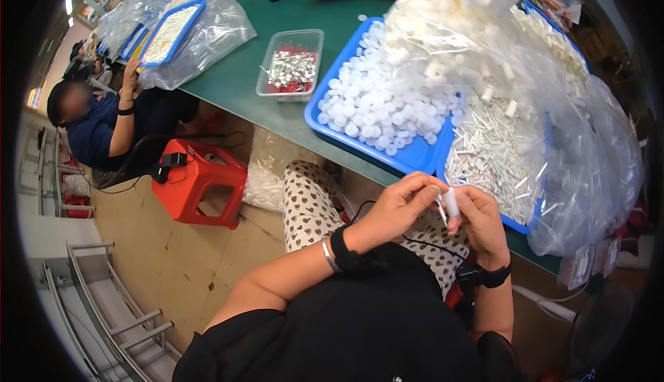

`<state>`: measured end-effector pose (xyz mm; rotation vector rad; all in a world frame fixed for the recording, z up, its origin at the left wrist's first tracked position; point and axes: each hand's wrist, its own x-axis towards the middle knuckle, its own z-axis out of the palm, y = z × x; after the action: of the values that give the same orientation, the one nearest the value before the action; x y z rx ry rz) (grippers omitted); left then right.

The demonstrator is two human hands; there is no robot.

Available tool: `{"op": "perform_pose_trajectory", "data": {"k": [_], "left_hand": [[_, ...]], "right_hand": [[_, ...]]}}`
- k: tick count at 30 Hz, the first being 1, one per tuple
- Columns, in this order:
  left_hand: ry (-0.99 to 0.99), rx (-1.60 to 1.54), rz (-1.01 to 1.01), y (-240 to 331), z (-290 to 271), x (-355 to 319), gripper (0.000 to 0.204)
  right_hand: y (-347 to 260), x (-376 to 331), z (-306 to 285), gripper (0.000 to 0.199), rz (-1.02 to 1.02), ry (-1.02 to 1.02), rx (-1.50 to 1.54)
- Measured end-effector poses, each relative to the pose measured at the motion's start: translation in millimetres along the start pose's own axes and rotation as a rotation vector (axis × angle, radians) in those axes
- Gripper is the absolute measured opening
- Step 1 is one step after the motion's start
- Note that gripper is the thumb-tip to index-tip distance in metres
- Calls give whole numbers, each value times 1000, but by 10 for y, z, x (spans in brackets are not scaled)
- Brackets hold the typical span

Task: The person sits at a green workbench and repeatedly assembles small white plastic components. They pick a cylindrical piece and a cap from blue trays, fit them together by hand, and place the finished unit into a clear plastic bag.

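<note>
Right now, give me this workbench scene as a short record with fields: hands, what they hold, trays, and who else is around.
left hand: left hand pinches a thin white stick at the small white tube
right hand: right hand grips the small white tube
nearest tray: blue tray heaped with white caps
second tray: white tubes under a clear plastic bag
small container: clear tub with red and silver parts
surface: green table
floor: red stool
others: a seated person at the far left
</note>
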<state>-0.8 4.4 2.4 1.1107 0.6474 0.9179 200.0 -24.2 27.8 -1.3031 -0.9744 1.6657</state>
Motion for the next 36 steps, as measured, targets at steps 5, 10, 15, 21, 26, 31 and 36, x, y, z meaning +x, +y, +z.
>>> {"op": "perform_pose_trajectory", "data": {"k": [5,10,15,21,26,31,36], "left_hand": [[-15,-157,-143,-53,-77,-69,35],[-26,-280,-254,-21,-98,-65,35],[-4,-297,-301,-35,-69,-40,32],[34,-55,-225,2,-21,-47,27],[0,-127,-317,-30,43,-70,34],[-23,-260,-330,2,47,-31,41],[-84,-467,-421,26,22,-37,15]], "right_hand": [[-73,-46,14,20,45,-150,-62],[-79,-102,71,17,32,-133,-83],[-9,-89,159,13,-57,-70,-218],[-115,-76,83,15,155,-111,107],[5,-94,10,17,39,-115,139],[-217,-192,-133,16,-210,122,-536],[-299,-108,-990,27,-477,1069,-1517]]}}
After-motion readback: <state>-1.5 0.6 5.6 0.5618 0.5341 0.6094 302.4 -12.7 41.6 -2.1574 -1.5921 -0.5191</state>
